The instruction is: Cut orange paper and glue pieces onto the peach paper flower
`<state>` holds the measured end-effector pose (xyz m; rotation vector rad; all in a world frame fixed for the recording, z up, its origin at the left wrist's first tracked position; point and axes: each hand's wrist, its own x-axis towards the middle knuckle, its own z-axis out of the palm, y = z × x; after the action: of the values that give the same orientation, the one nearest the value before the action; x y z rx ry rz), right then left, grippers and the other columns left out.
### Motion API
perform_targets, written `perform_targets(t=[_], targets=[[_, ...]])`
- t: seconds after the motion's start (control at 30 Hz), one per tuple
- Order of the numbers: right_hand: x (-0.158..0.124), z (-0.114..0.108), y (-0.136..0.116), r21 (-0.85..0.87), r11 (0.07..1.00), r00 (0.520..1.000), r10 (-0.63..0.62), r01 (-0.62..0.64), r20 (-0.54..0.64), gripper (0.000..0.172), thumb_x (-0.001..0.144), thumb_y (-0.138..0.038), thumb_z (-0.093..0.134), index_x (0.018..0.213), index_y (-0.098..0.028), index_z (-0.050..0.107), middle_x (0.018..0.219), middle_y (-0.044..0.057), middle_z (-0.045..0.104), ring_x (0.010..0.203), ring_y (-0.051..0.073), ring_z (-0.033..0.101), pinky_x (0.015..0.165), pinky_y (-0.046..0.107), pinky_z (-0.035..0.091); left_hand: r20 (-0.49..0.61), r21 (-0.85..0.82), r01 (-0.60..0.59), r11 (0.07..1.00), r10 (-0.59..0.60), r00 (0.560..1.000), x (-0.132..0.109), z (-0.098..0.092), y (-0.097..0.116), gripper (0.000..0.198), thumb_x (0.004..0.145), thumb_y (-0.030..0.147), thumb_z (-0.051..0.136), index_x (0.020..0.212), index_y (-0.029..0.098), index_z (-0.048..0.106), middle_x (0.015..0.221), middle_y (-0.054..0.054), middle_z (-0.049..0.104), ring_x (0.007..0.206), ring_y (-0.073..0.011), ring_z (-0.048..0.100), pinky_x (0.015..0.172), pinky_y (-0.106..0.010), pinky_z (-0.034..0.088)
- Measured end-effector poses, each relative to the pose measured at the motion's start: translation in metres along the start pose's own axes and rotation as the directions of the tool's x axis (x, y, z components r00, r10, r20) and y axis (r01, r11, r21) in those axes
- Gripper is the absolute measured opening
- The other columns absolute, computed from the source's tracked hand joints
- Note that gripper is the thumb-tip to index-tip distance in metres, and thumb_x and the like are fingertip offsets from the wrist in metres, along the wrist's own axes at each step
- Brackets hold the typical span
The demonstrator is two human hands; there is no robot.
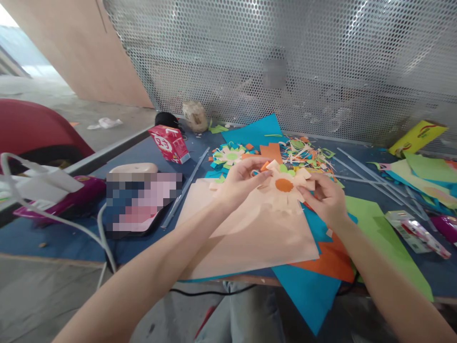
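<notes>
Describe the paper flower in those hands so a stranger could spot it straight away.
On the blue table, find the large pale peach sheet near the front edge. Over its far part, between the left hand and the right hand, is the pale-petalled paper flower. Its orange middle sets it apart from the green-centred flower lying farther back.

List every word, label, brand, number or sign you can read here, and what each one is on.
No text reads with certainty.
Red box: large white markings, too blurred to read.
Yellow box: dark and red print, too blurred.
Small white packet at right: print too small.
Phone: screen pixelated, nothing legible.
Paper flower in the hands: no writing visible.
</notes>
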<state>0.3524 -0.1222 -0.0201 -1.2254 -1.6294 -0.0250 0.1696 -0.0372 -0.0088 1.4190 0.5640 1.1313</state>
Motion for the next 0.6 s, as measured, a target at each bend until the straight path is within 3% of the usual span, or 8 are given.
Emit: perform_targets(t=[0.13, 0.37, 0.6], targets=[[0.0030, 0.0020, -0.0018, 0.099, 0.994, 0.998, 0.055, -0.054, -0.015, 0.013, 0.071, -0.025, 0.062, 0.081, -0.022, 0.054, 0.064, -0.003, 0.053, 0.055, 0.010, 0.051, 0.050, 0.022, 0.045, 0.043, -0.075, 0.089, 0.993, -0.086, 0.995, 0.0034, -0.0015, -0.0024, 0.030, 0.073, 0.038, 0.061, 0.096, 0.020, 0.066, 0.087, -0.003, 0.067, 0.072, -0.0100, 0.059, 0.060, -0.019, 0.044], [0.0055, 0.0012, -0.0058, 0.246, 0.928, 0.960, 0.271, -0.280, 0.070, 0.015, 0.068, -0.027, 0.064, 0.078, -0.022, 0.055, 0.064, -0.003, 0.052, 0.057, 0.011, 0.051, 0.052, 0.023, 0.047, 0.025, -0.044, 0.075, 0.996, -0.074, 0.997, 0.0060, -0.0038, -0.0025, 0.028, 0.073, 0.036, 0.062, 0.093, 0.019, 0.068, 0.079, -0.002, 0.066, 0.061, -0.0052, 0.053, 0.053, -0.016, 0.039], [0.0057, 0.0012, -0.0028, 0.249, 0.932, 0.965, 0.255, -0.262, 0.060, 0.013, 0.067, -0.026, 0.065, 0.074, -0.022, 0.055, 0.059, -0.004, 0.050, 0.052, 0.010, 0.047, 0.047, 0.022, 0.044, -0.005, -0.050, 0.098, 0.994, -0.099, 0.995, 0.0080, -0.0037, -0.0014, 0.026, 0.070, 0.034, 0.065, 0.090, 0.017, 0.068, 0.078, -0.003, 0.067, 0.061, -0.0063, 0.055, 0.050, -0.017, 0.039]])
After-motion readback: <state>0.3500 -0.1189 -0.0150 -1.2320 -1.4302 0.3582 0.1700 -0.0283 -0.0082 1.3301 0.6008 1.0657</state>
